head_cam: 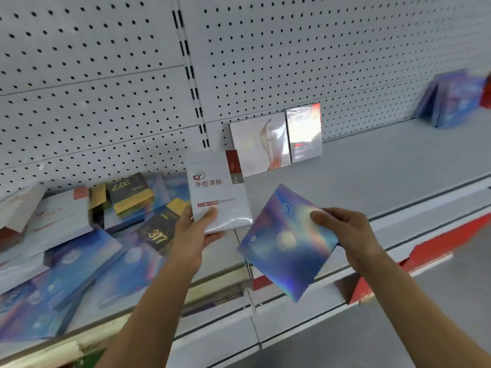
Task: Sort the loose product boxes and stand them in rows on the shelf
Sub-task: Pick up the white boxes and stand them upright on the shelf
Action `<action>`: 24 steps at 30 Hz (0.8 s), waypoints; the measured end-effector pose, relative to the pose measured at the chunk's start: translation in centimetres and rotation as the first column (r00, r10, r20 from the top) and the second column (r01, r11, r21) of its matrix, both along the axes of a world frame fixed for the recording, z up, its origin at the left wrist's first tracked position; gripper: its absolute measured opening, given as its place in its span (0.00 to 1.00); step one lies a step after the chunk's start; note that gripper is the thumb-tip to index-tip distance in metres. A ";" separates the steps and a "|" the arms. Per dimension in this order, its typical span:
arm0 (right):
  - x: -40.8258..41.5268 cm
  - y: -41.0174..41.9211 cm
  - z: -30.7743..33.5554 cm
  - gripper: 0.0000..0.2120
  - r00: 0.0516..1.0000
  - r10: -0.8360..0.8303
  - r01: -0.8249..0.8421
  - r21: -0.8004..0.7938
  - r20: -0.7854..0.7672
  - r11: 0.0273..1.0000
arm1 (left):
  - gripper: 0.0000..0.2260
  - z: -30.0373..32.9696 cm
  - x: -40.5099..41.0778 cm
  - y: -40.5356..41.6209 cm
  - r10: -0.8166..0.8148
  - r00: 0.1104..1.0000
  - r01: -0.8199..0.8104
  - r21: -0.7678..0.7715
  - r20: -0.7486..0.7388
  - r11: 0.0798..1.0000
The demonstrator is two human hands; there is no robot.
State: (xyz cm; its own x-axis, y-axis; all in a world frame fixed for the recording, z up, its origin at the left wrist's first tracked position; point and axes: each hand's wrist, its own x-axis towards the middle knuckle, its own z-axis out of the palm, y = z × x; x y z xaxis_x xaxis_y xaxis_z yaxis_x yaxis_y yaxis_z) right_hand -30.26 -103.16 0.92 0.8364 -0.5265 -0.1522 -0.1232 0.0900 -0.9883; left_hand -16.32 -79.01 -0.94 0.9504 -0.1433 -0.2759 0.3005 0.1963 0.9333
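My left hand (196, 232) grips the lower edge of a white box (216, 192) with red Chinese print, held upright above the shelf (372, 171). My right hand (342, 229) holds a shiny blue holographic box (287, 243) by its right corner, tilted like a diamond over the shelf's front edge. Two white boxes (276, 139) stand side by side against the pegboard back behind the white box. A loose pile of blue, white and black-and-gold boxes (87, 235) lies at the left of the shelf.
A few blue boxes (451, 99) lean upright at the far right of the shelf. The perforated back panel (265, 49) rises behind. A red-and-white price rail (414, 251) runs along the shelf front. Bare shelf lies between the standing white boxes and the blue ones.
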 end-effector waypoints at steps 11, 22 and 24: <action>-10.5 -18.0 1.1 0.04 0.975 -0.220 0.219 -0.113 -0.003 0.969 | 0.15 -2.1 -8.3 -18.4 -0.208 0.978 0.209 0.005 -0.008 0.978; -13.6 -33.1 1.5 0.07 0.913 -0.406 0.408 -0.145 0.048 0.901 | 0.22 -1.4 -8.4 -34.0 -0.399 0.917 0.398 0.026 0.022 0.917; -13.0 -36.1 1.4 0.06 0.902 -0.427 0.431 -0.132 0.059 0.893 | 0.25 -1.5 -7.4 -37.0 -0.412 0.911 0.412 0.018 0.027 0.911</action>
